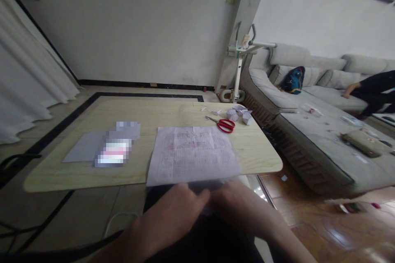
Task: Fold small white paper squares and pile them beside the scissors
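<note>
My left hand (182,203) and my right hand (231,201) meet over my lap, just below the near table edge. Both are closed, fingers curled inward, and slightly blurred. A pale sliver shows between them, too indistinct to name. In front of them lies a creased sheet of paper (191,156) with dense writing, its lower edge reaching the table's edge. Scissors with red handles (226,125) rest at its upper right corner, touching or very near it. Beyond them sit several folded paper pieces (233,115) and small scraps (216,112).
On the light wooden table (253,152), a blank white sheet (80,148) and a pixelated bright object (114,152) lie at the left. A grey sofa (311,148) stands right, with a person's arm (352,89) at its far end. An exercise machine (239,70) stands behind the table.
</note>
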`<state>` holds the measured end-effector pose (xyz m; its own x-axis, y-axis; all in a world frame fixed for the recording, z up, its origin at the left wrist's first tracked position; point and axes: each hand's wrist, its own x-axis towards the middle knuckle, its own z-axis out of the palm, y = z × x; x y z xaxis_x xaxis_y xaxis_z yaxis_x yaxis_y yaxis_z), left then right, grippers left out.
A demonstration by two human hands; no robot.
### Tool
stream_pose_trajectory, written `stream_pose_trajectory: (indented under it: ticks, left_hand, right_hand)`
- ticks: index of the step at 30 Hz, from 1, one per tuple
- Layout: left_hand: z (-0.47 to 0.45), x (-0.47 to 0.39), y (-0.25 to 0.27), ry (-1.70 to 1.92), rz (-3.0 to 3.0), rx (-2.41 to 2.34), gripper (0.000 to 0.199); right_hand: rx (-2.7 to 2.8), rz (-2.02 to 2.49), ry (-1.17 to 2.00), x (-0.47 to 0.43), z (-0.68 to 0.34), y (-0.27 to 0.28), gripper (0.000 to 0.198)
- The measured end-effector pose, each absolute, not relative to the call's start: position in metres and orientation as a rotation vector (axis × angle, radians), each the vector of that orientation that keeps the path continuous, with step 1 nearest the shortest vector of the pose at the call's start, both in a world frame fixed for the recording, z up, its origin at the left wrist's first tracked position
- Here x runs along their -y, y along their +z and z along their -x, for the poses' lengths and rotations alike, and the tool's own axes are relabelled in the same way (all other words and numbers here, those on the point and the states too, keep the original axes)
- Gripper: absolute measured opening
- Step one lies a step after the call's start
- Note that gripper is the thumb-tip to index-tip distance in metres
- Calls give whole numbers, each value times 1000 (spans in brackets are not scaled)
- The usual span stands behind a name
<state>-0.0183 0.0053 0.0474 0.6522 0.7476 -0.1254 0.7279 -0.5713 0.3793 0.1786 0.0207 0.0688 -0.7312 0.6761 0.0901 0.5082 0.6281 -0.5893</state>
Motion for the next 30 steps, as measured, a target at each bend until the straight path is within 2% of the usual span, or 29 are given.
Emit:
stream_pose_trajectory:
  ticks: [9,15,20,27,30]
  left_hand:
    - [17,-12,61,81,-2417,-1213,26]
    - [20,-15,53,82,-2441,-1228,22]
    - [21,-14,46,94,-2414,-1231,20]
    - [32,-21,33,333,-2346,-1446,34]
    - [37,-22,32,401,-2285,-1376,37]
  right_hand:
    - [2619,1003,705,-22,-176,76,28]
    - [2512,994,719,-20,-176,72,26]
    - [2686,1099,708,-24,-178,70,22]
    - [2703,1344,607,-31,-179,77,22]
    - [2657,1403,586,-32,-179,78,19]
